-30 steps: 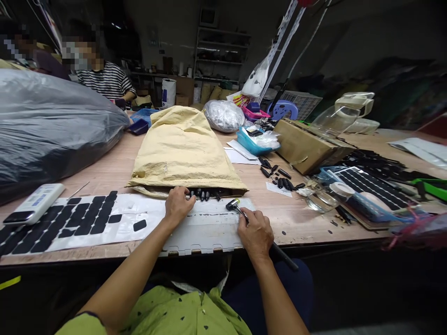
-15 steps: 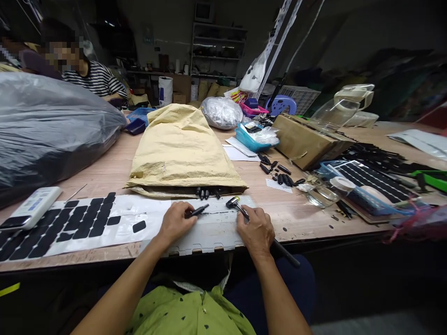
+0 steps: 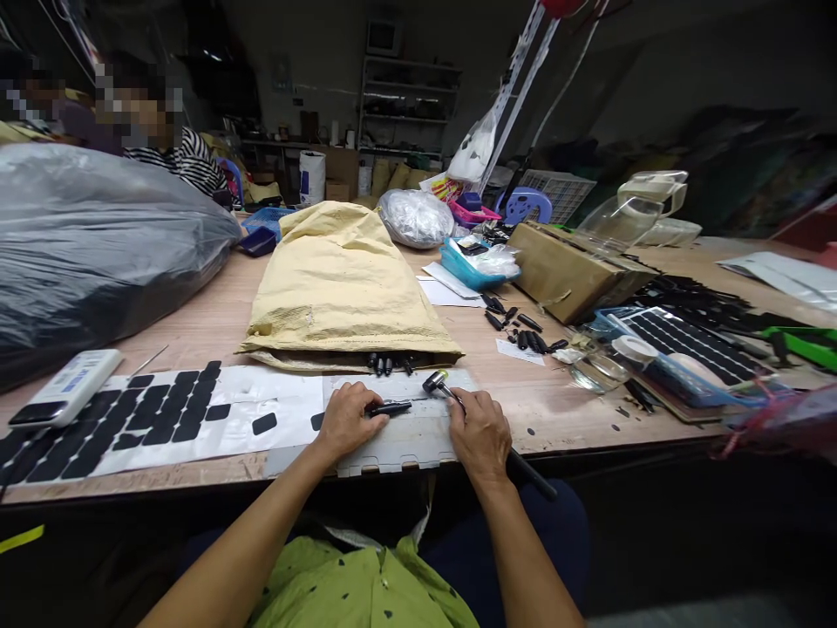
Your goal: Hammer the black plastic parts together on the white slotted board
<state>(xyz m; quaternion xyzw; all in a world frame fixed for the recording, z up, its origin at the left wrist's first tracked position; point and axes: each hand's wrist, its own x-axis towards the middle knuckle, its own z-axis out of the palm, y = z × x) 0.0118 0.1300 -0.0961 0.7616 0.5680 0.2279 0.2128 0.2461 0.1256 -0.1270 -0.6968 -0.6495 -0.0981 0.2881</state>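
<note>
My left hand (image 3: 345, 420) pinches a slim black rod-shaped part (image 3: 391, 407) and holds it flat on a white board (image 3: 405, 436) at the near table edge. My right hand (image 3: 480, 433) grips a small hammer (image 3: 437, 383) by its dark handle; the hammer's head rests on the board just right of the part. Behind the board lies a tan woven sack (image 3: 343, 283), with more black parts (image 3: 387, 361) poking from its open mouth.
A white sheet with black sticker pads (image 3: 157, 410) and a white remote (image 3: 69, 384) lie left. A big grey plastic bag (image 3: 91, 244) fills the far left. Cardboard box (image 3: 566, 275), blue tray (image 3: 474, 262), loose black parts (image 3: 523, 331) and solar panels (image 3: 693, 344) sit right. Two people sit at the back left.
My left hand drew one black part out of the sack's mouth and brought it onto the white board beside the hammer head. My right hand stayed put.
</note>
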